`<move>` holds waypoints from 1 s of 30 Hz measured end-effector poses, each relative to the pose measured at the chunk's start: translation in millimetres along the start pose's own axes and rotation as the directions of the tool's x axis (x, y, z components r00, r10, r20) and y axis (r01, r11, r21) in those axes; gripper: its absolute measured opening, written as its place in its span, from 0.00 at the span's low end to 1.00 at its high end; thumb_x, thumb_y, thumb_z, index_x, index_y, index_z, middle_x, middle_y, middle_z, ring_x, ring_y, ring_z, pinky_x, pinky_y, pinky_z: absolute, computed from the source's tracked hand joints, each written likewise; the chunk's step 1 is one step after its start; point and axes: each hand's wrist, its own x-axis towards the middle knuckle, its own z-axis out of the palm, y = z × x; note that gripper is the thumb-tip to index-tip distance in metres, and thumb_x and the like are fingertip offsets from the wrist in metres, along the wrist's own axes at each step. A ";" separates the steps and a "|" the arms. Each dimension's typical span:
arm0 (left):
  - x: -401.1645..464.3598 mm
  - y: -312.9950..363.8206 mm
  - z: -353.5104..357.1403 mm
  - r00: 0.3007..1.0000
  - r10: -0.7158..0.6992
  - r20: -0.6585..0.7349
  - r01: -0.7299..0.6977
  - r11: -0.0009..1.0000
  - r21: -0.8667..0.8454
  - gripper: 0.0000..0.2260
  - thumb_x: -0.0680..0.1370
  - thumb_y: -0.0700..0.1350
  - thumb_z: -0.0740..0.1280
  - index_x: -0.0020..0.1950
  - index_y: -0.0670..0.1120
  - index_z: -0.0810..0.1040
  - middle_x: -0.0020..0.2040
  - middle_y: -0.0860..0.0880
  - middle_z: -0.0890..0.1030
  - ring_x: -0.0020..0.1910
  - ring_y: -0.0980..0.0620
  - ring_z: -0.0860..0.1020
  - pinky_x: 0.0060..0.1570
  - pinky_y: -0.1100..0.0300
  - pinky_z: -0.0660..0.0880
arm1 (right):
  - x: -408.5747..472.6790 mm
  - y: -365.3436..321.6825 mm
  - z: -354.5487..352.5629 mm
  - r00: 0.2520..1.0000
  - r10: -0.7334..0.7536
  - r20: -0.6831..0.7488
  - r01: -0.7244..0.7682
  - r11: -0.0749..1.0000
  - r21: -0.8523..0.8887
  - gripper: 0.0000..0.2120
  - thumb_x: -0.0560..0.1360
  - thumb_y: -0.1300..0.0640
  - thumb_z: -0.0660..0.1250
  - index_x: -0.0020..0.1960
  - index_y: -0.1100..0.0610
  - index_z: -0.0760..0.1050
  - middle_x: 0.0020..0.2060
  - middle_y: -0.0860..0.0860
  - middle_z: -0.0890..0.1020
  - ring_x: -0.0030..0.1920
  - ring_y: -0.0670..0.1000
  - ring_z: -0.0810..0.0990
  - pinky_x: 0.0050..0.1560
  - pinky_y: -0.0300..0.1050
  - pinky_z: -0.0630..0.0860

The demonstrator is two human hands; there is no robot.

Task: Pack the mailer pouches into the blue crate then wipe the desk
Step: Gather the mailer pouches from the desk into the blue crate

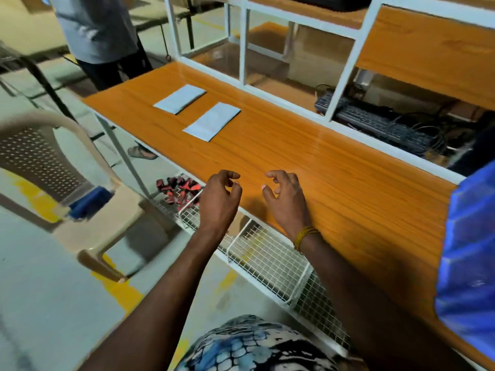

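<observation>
- The desk (308, 167) has an orange wood-grain top and a white metal frame; all places below are given relative to it.
- Two pale grey pouches lie flat on the far-left part of the desk: the far pouch (180, 99) is close to the left end, and the near pouch (212, 121) lies just beside it, a little closer to the person. They do not touch each other.
- The left hand (218, 199) hovers over the front edge of the desk, its fingers loosely curled and holding nothing.
- The right hand (285, 196) is over the desk top, near the front edge, with fingers loosely bent and also empty (a yellow thread band (305, 235) is around its wrist).
- Both hands are well apart from the pouches.
- At the right end of the desk there is something blue (466, 258); only part of it is visible, so I cannot tell what it is.
- Below the front edge of the desk hangs a white wire rack (270, 258), with red and black items (179, 190) in its left part.
- A beige plastic chair (67, 167) stands left of the desk.
- Behind the desk's back frame lies a black keyboard (375, 124) with cables.
- Another person (101, 36) stands beyond the desk's far-left corner.
</observation>
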 end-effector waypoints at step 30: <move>281.8 -120.5 -3.3 0.985 -0.162 0.049 0.152 0.973 0.175 0.17 0.80 0.48 0.63 0.69 0.50 0.73 0.54 0.46 0.79 0.45 0.54 0.74 0.41 0.60 0.66 | 284.7 -34.9 172.2 0.957 0.039 0.289 -0.038 0.999 -0.010 0.22 0.79 0.50 0.67 0.71 0.53 0.68 0.66 0.57 0.70 0.60 0.60 0.76 0.50 0.47 0.72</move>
